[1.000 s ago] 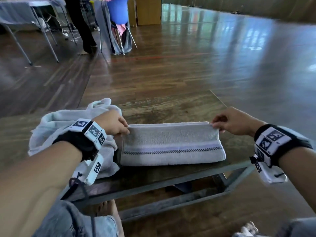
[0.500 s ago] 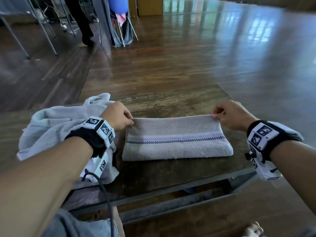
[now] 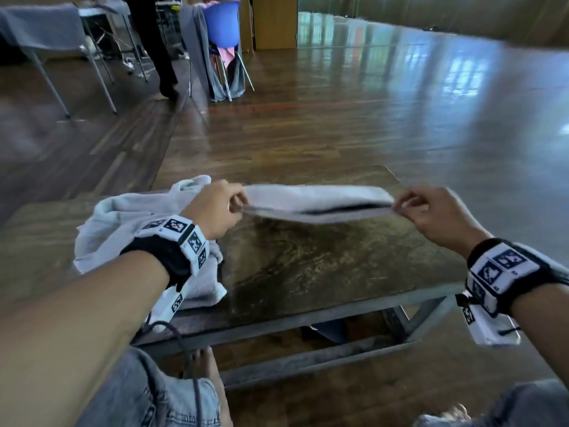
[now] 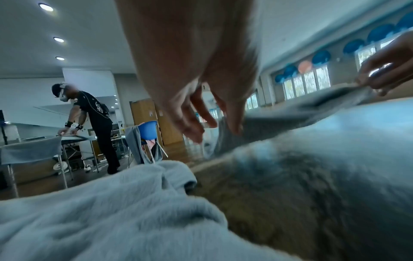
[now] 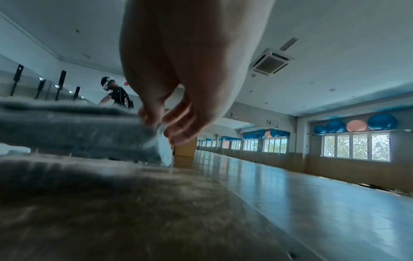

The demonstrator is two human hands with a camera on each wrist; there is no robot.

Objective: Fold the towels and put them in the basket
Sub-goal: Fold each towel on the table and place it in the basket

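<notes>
Both grips pinch towel, no legible writing

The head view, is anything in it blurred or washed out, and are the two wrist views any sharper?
Head view: the folded towel smears with motion, and window glare streaks the floor. Left wrist view: the left hand and the tabletop are soft. Right wrist view: dim and blue, with the right hand blurred.

Bare forearms; each wrist wears a black band carrying white blocks printed with black square markers. A dark cable trails over light-blue jeans.
</notes>
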